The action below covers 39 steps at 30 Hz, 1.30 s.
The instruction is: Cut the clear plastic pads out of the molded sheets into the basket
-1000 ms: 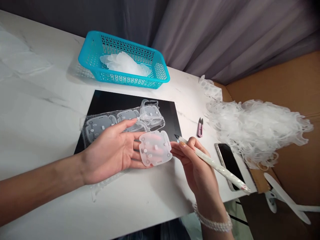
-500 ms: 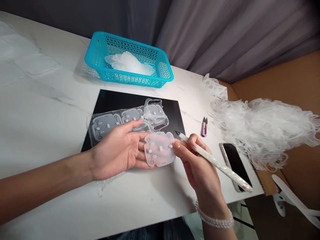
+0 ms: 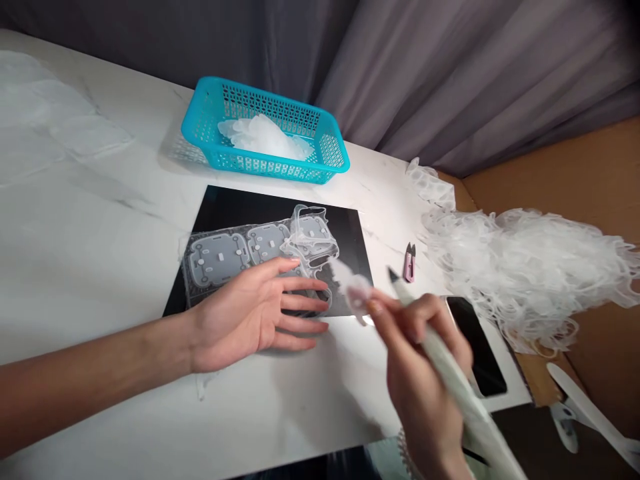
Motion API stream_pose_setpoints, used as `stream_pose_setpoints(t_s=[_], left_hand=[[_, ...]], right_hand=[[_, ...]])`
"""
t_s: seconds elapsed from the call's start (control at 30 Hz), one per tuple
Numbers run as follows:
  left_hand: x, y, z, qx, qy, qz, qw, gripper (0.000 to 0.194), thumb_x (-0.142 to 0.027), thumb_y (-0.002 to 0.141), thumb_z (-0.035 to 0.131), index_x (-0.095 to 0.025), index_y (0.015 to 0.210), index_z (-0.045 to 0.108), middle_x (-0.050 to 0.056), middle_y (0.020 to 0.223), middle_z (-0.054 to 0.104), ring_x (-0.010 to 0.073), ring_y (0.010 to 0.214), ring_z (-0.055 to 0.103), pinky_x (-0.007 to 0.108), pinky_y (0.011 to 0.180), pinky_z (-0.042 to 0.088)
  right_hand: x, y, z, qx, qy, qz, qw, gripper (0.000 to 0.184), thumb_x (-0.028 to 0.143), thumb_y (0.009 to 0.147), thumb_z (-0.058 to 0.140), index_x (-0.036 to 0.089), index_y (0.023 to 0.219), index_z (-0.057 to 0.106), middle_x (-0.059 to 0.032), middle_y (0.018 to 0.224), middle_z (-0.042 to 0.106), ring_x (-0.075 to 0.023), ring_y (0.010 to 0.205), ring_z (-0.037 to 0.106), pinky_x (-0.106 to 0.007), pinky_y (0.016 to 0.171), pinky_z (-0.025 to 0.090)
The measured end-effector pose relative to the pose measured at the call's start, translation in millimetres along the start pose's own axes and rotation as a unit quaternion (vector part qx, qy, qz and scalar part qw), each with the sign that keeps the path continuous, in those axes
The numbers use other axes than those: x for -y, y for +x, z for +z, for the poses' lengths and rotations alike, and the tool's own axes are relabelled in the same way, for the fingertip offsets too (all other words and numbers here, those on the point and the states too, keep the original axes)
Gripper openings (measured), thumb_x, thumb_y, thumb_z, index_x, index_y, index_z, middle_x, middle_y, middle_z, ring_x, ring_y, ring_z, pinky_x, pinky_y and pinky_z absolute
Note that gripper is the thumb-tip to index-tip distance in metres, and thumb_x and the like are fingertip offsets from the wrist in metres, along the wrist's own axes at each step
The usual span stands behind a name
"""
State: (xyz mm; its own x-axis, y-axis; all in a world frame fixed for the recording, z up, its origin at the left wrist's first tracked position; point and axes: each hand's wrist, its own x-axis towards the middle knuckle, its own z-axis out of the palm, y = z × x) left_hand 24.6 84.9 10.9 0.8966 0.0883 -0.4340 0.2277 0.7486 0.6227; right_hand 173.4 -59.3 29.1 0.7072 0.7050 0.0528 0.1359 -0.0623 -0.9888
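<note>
My left hand [image 3: 260, 310] is palm up with fingers spread and nothing in it, over the near edge of the black mat [image 3: 355, 233]. Between thumb and index finger, my right hand [image 3: 420, 353] pinches a translucent silicone pad [image 3: 357, 293], now tilted and blurred. The same hand also keeps a pen-like tool [image 3: 450, 370] with a white wrapped handle and dark pointed tip. Beneath and beyond my left hand lies a clear molded silicone sheet [image 3: 220, 260] with several pad shapes, its loose trim [image 3: 303, 230] curling up at the right end.
A blue basket [image 3: 270, 170] holding translucent pieces [image 3: 265, 137] stands at the back. Pink-handled thread snips [image 3: 410, 263] and a phone [image 3: 475, 347] lie to the right. Beside them is a heap of silicone trimmings [image 3: 520, 267] by a cardboard box [image 3: 565, 160]. More translucent sheets [image 3: 65, 120] lie far left.
My right hand has lifted the silicone pad off my left fingers and tilted it, the tool swinging with it. My left hand stays palm up, now bare. The view has shifted slightly.
</note>
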Motion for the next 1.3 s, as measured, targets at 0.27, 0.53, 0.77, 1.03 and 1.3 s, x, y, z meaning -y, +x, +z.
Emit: stream_pose_setpoints(t_s=[0.27,0.53,0.77,1.03,1.3], left_hand=[[-28,-10,2.7,-0.247,0.180,0.216,0.927,0.034,-0.033,0.097,0.055,-0.015,0.125,0.061,0.007,0.132,0.066,0.0229,0.116,0.065,0.042,0.106,0.050],[-148,-3,-54.1,-0.428,0.718,0.268,0.478,0.057,-0.021,0.101,0.043,-0.007,0.153,0.025,0.011,0.164,0.024,0.0346,0.150,0.018,0.056,0.121,0.020],[-104,13,-74.4,-0.310,0.774,0.304,0.460,0.055,-0.024,0.097,0.043,-0.015,0.151,0.038,0.009,0.159,0.038,0.0266,0.149,0.029,0.047,0.122,0.026],[-41,8,-72.3,-0.090,0.837,0.248,0.479,0.047,-0.034,0.103,0.037,-0.018,0.145,0.049,0.005,0.153,0.047,0.0187,0.145,0.038,0.034,0.122,0.027],[-22,47,-68.6,-0.141,0.858,0.281,0.407,0.047,-0.030,0.103,0.035,-0.008,0.142,0.049,0.018,0.153,0.045,0.0280,0.143,0.040,0.043,0.120,0.027]], right_hand=[[3,6,6,0.062,-0.020,0.005,0.998,0.041,0.031,0.092,0.065,0.024,0.067,0.034,-0.0048,0.090,0.079,-0.0212,0.089,0.075,-0.032,0.082,0.057],[-9,58,25,0.194,-0.203,-0.130,0.951,0.035,0.030,0.091,0.063,0.026,0.075,0.032,-0.0009,0.076,0.060,-0.0249,0.096,0.070,-0.028,0.067,0.048],[-25,86,80,0.233,-0.397,-0.312,0.831,0.023,0.011,0.085,0.054,0.025,0.083,0.036,-0.0037,0.078,0.057,-0.0223,0.080,0.053,-0.031,0.063,0.039],[-33,130,4,0.041,-0.225,-0.149,0.962,0.030,0.024,0.076,0.065,0.025,0.075,0.036,0.0020,0.070,0.061,-0.0153,0.065,0.057,-0.029,0.063,0.044],[-75,150,-39,-0.077,-0.173,-0.056,0.980,0.032,0.031,0.074,0.068,0.025,0.077,0.037,0.0040,0.067,0.056,-0.0150,0.059,0.057,-0.025,0.050,0.042]])
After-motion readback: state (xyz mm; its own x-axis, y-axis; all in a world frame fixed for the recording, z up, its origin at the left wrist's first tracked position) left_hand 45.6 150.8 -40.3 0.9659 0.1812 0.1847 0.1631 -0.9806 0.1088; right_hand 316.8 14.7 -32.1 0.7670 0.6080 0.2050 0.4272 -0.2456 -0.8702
